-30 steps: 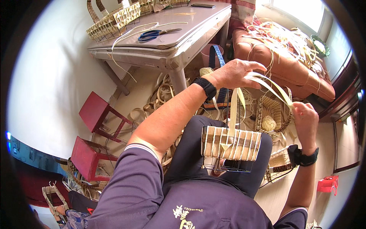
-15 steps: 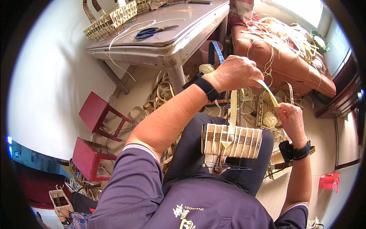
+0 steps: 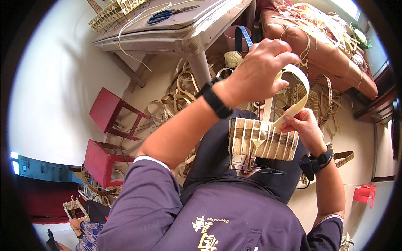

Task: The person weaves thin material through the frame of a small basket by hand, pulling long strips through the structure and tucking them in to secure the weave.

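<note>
One woven basket (image 3: 278,146) sits over the thighs (image 3: 205,154), apparently freeing both hands. One pale strip (image 3: 305,86) loops above; the right hand (image 3: 307,130) pinches it near the basket's upper right corner, seemingly for control. The left hand (image 3: 257,71) is curled; its grip cannot be told. One pair of scissors (image 3: 164,16) lies toward the near right corner of the table (image 3: 169,37); two red stools (image 3: 106,104) stand left.

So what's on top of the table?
On the table: blue-handled scissors, a pale cord trailing over the edge, and a woven basket partly cut off by the picture. What lies under or behind that basket is covered, so I can't tell.
</note>
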Action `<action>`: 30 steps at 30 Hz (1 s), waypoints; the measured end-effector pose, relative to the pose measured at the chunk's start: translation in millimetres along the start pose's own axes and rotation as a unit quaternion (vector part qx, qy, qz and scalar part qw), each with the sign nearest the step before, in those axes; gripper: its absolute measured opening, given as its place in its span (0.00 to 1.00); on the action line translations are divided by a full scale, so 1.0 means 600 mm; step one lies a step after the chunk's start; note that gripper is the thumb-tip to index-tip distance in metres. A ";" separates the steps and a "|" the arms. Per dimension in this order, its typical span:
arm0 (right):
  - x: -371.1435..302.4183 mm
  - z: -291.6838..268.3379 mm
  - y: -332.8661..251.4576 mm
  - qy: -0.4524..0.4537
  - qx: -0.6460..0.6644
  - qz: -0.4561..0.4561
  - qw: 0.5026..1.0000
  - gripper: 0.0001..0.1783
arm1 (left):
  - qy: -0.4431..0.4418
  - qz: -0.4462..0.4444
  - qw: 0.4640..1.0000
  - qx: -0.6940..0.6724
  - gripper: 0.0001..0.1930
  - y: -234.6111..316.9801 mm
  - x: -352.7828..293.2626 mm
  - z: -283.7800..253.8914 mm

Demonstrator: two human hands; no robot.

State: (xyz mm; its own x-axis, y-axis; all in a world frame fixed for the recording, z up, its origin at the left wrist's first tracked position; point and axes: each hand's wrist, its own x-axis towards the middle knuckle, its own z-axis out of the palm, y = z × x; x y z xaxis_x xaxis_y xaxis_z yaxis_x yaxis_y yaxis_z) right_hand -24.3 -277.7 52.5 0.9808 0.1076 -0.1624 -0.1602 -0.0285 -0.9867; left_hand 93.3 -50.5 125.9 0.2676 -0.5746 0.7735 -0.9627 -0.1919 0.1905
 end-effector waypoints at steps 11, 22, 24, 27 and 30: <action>0.017 0.000 0.026 0.002 -0.089 -0.084 0.993 0.03 | -0.198 -0.068 0.973 0.098 0.11 0.172 -0.237 0.111; 0.015 0.017 -0.005 -0.002 -0.329 -0.194 0.924 0.05 | -0.229 -0.040 0.971 0.058 0.11 0.142 -0.230 0.088; 0.010 0.025 -0.006 0.010 -0.326 -0.191 0.926 0.05 | -0.219 -0.027 0.974 0.054 0.11 0.135 -0.238 0.093; 0.007 0.030 0.008 -0.004 -0.327 -0.164 0.931 0.08 | -0.209 -0.031 0.976 0.061 0.11 0.138 -0.243 0.090; 0.013 0.033 0.015 0.011 -0.327 -0.213 0.921 0.11 | -0.210 -0.045 0.975 0.053 0.12 0.142 -0.243 0.089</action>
State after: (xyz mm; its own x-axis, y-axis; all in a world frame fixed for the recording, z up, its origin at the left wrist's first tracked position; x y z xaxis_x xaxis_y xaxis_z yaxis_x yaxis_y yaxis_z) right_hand -20.3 -257.6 42.0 0.9424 0.2279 0.2448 0.3334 -0.5809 -0.7426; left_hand -25.4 -25.4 -2.8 0.3654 -0.8224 0.4361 -0.9308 -0.3256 0.1659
